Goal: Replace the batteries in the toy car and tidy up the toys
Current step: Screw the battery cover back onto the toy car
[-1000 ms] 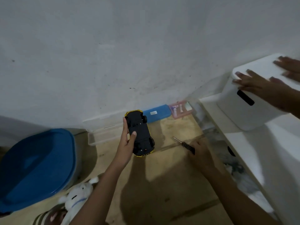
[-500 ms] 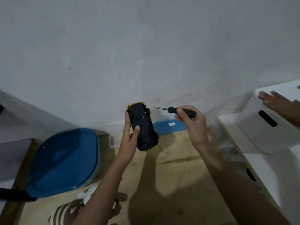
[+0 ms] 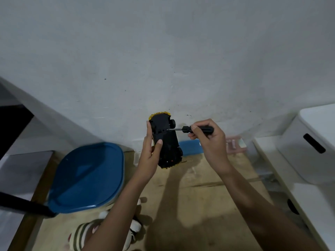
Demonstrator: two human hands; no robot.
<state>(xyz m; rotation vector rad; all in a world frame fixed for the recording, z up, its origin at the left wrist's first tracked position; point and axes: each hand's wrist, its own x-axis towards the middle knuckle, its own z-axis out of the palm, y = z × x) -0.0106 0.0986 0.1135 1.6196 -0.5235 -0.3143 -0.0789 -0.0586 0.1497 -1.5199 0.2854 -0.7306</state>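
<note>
A yellow toy car (image 3: 165, 140) is held up in front of the wall with its black underside turned toward me. My left hand (image 3: 150, 153) grips it along its left side, thumb across the underside. My right hand (image 3: 208, 142) holds a black-handled screwdriver (image 3: 192, 129) sideways, its metal tip touching the underside near the upper wheel. A striped soft toy (image 3: 81, 236) and a white plush (image 3: 135, 227) lie on the floor below my left forearm, partly hidden by it.
A blue-lidded bin (image 3: 87, 176) stands on the floor at the left. Against the wall lie a blue box (image 3: 190, 147) and a pink case (image 3: 235, 144). A white bin (image 3: 311, 145) rests on a white shelf (image 3: 290, 189) at the right.
My right hand lifted the screwdriver off the floor and brought its tip onto the car's underside. Another person's hands on the white bin have left view. My view has shifted.
</note>
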